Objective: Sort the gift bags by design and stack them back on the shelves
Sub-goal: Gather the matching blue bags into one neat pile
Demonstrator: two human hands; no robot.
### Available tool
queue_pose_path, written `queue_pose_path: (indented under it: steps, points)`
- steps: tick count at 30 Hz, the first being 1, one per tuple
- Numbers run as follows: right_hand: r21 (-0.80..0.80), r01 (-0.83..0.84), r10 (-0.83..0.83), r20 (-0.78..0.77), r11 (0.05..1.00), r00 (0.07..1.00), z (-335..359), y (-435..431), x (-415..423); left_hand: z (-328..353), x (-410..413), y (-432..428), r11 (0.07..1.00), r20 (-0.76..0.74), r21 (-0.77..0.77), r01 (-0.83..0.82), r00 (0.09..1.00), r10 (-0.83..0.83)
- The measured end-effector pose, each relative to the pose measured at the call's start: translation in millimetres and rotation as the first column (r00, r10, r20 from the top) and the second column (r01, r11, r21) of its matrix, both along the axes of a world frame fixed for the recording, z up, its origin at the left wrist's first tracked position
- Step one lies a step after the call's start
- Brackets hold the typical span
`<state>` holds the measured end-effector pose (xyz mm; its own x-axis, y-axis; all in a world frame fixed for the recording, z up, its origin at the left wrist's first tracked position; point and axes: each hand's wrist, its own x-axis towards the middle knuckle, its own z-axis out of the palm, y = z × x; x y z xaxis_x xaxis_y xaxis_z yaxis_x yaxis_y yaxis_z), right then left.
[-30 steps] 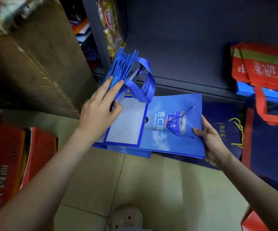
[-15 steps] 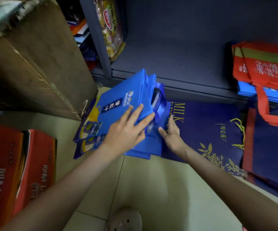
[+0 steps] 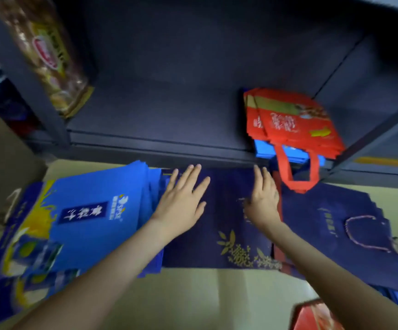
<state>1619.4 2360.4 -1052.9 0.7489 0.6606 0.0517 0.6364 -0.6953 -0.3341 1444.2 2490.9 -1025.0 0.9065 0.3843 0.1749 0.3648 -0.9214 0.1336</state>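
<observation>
Pale floor tiles (image 3: 217,296) run up to a dark metal shelf (image 3: 169,115), and most of the gift bags lie flat on the floor in front of it. A navy bag with a gold leaf pattern (image 3: 217,239) sits in the middle. The left hand (image 3: 181,201) lies palm down on its far left part, fingers straight and spread, gripping nothing, just beside a stack of bright blue bags (image 3: 90,210) to the left. The right hand (image 3: 263,201), blurred, lies flat and open at the navy bag's right edge, holding nothing. Another navy bag (image 3: 324,225) lies to the right. On the shelf, red bags (image 3: 293,122) rest on top of a few blue bags (image 3: 264,148), a red handle hanging over the front edge. A snack packet (image 3: 48,55) hangs at far left.
</observation>
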Motion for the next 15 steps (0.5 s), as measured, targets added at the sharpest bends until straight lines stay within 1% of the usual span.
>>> queue_pose_path:
  steps: [3,5,7,9,10,13,14,15]
  points:
    - [-0.010,0.045,-0.044,0.083,0.999,0.996,10.0,8.3,47.6,1.1,37.2,5.0,1.000,-0.019,-0.015,-0.027,0.999,0.026]
    - [0.024,0.037,-0.041,0.151,0.999,0.988,10.5,16.2,71.7,-4.5,55.6,5.1,0.998,-0.032,-0.029,-0.051,0.998,0.050]
    - [0.045,0.028,-0.035,0.175,0.999,0.984,11.1,30.1,91.9,-7.8,69.7,3.8,0.998,-0.023,-0.029,-0.050,0.999,0.050]
    - [0.006,0.018,-0.019,0.159,1.000,0.987,9.8,47.9,111.4,-10.4,80.6,3.8,0.998,-0.014,-0.048,-0.047,0.999,0.046]
    - [-0.021,0.031,-0.028,0.125,0.999,0.992,8.9,56.3,120.3,-12.4,84.4,4.7,0.998,-0.007,-0.049,-0.045,0.999,0.044]
    - [-0.055,0.125,-0.128,-0.053,0.991,0.990,5.1,72.5,141.4,-18.7,90.5,8.9,0.998,0.009,-0.027,-0.048,0.999,0.049]
    - [-0.067,0.148,-0.151,-0.046,0.987,0.987,3.7,75.2,146.2,-21.4,91.3,10.3,0.999,0.014,-0.017,-0.050,0.999,0.050]
    - [-0.087,0.163,-0.163,0.005,0.983,0.987,3.1,76.3,150.2,-24.1,91.9,11.2,0.999,0.010,-0.005,-0.049,0.999,0.049]
